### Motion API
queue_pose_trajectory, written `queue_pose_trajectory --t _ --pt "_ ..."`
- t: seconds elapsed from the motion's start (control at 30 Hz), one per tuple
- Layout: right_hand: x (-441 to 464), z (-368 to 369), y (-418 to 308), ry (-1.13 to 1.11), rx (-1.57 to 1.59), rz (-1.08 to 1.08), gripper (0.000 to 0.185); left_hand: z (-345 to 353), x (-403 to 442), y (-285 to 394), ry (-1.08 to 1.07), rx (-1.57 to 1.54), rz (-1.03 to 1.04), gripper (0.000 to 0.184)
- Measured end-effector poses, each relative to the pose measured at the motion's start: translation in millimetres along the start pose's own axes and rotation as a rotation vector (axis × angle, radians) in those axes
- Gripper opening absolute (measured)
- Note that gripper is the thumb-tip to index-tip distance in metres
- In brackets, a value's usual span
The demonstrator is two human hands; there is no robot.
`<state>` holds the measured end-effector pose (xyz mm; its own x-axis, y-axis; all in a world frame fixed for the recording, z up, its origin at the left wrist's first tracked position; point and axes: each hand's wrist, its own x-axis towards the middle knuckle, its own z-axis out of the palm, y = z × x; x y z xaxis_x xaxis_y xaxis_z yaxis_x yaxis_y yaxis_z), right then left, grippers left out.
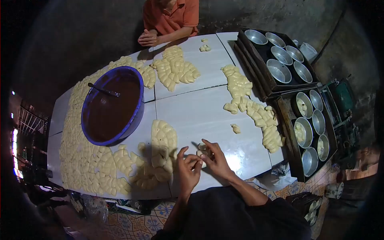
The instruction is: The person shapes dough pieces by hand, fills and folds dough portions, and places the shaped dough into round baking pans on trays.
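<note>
- Head view: across the left of the frame, dough pieces (pixel 82 164) lay crowded on the table (pixel 196 110); packed so tightly, I thought they could stick together.
- At centre left, a blue basin (pixel 138 118) of brown liquid (pixel 110 116) stood among them, a dark utensil (pixel 103 90) leaning inside; a knock might slop it over the dough.
- At top centre, a co-worker (pixel 170 22) had both hands together at the table edge.
- At lower centre, the left hand (pixel 189 170) had curled fingers, its tips pinching a small dough piece (pixel 204 163); too hard a pinch could tear it.
- Just beside it, the right hand (pixel 218 162) pinched the same piece, index finger half extended.
- At right, round tins (pixel 309 161) sat in trays (pixel 289 140) overhanging the table; a bump might tip them.
</note>
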<state>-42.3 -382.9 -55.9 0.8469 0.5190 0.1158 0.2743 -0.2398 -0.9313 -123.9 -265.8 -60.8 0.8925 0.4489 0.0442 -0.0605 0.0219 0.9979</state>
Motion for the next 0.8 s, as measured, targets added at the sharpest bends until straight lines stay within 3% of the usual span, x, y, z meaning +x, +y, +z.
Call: queue_pose_trajectory --t 0.03,0.07,0.13,0.2,0.23,0.27,0.33,0.37,0.4,0.47,0.5,0.53,0.6,0.63,0.7,0.73,0.8 --pt "0.3 11.7 41.2 -0.136 0.320 0.045 0.050 -3.5 2.0 0.8 -0.032 -0.078 0.005 0.065" --pt "10.2 -2.8 36.1 -0.526 0.517 0.476 0.048 -7.6 4.7 2.1 -0.065 -0.154 0.010 0.066" --pt "20.2 -18.4 18.9 -0.779 0.652 0.596 0.043 -13.3 5.4 -5.1 -0.093 -0.188 -0.079 0.064" --pt "29.9 -4.7 41.1 -0.397 0.322 0.225 0.035 -12.1 5.0 -32.6 0.217 0.091 0.097 0.060" --pt "38.2 0.5 40.6 -0.186 0.309 0.310 0.035 -10.1 7.1 -37.0 0.269 0.072 -0.040 0.056" --pt "51.5 4.8 59.8 -0.065 0.135 0.172 0.038 -5.7 9.8 -33.9 0.268 0.068 -0.054 0.056" --pt "64.2 4.0 82.5 -0.200 0.289 0.278 0.039 3.8 17.6 -26.5 0.316 -0.465 -0.744 0.052" --pt "69.4 -0.8 87.9 -0.254 0.176 0.162 0.040 5.0 20.0 -43.0 0.276 -0.620 -0.828 0.051" --pt "69.4 1.2 92.2 -0.266 0.175 0.166 0.040 11.6 19.8 -49.4 0.319 -0.695 -0.759 0.053" --pt "65.6 -2.5 76.6 -0.038 -0.147 0.100 0.041 15.9 23.5 -57.1 0.300 -0.671 -0.650 0.059" --pt "66.8 0.3 91.4 -0.204 -0.071 0.175 0.039 18.3 23.1 -60.4 0.296 -0.678 -0.655 0.059" --pt "65.8 -2.0 74.3 -0.220 -0.034 0.210 0.038 20.0 22.0 -59.4 0.272 -0.588 -0.633 0.063" --pt "66.7 -11.1 78.9 -0.350 -0.204 -0.007 0.048 18.5 19.8 -55.5 0.235 -0.492 -0.607 0.068" --pt "67.4 -19.8 79.8 -0.337 -0.203 -0.003 0.048 14.9 18.3 -37.6 0.201 -0.298 -0.620 0.071" --pt "71.2 -51.0 82.2 -0.054 -0.810 -0.199 0.071 4.8 12.7 -34.8 0.197 -0.062 -0.549 0.076" --pt "69.4 -68.8 78.1 -0.020 -0.973 -0.121 0.069 1.2 11.1 -37.1 0.265 0.054 -0.441 0.063" --pt "66.1 -87.5 83.9 0.026 -0.977 -0.054 0.054 -7.2 6.1 -40.3 0.258 -0.065 -0.282 0.042"
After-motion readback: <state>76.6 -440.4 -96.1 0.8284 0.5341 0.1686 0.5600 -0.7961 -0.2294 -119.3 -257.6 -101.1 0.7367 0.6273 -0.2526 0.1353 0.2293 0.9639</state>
